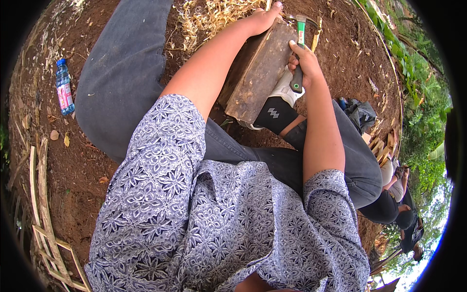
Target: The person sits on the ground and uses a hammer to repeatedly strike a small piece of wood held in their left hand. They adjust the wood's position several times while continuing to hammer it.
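Observation:
My right hand (304,61) is wrapped round the handle of a claw hammer (300,33). The handle is green near the head and black at the grip, and the metal head points away from me. Beside it, a thick brown wooden block (258,73) lies lengthwise between my legs. At the block's far end is my left hand (264,20), closed, with a thin pale wooden strip (268,4) showing at its fingers. Most of that strip is cut off by the upper edge.
Curly wood shavings (204,19) cover soil beyond my left leg. A blue-capped plastic bottle (64,87) lies at left, above long wooden strips (43,194). My shoe (282,90) is against the block. A dark bag (360,115), split wood (384,146) and another person (411,219) are at right.

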The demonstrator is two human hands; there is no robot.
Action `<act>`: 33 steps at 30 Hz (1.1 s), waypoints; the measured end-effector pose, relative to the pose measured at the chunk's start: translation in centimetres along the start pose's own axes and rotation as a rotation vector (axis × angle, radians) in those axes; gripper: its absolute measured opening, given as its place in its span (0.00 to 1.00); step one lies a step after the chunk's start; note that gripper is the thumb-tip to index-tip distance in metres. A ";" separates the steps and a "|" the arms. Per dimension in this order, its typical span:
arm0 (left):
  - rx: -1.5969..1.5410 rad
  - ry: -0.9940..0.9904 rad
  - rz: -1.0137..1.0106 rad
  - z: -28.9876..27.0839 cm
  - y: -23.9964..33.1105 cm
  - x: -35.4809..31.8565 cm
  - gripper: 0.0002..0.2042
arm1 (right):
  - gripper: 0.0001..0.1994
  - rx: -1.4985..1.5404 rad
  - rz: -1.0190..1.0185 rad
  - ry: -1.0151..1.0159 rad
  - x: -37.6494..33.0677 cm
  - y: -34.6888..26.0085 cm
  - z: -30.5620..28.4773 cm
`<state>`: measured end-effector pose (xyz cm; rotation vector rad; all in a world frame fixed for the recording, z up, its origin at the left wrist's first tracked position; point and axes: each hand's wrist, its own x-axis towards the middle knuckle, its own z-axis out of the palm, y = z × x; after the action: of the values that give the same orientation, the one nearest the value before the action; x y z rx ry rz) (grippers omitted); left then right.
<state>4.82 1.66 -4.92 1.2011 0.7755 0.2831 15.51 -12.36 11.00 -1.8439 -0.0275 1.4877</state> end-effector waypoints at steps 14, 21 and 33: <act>0.016 -0.025 -0.101 -0.1 1.7 -0.7 0.47 | 0.11 -0.044 0.001 0.035 0.0 0.0 0.1; -0.126 -0.053 -0.178 0.1 2.2 -1.5 0.44 | 0.12 -0.074 0.018 0.025 0.3 0.2 -0.4; 0.813 0.394 -0.213 4.7 8.1 -20.0 0.36 | 0.11 -0.089 -0.035 0.027 0.9 0.7 -1.1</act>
<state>-4.77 -10.46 10.92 1.8288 1.4319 0.0114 16.41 -13.03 9.86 -1.9241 -0.1139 1.4590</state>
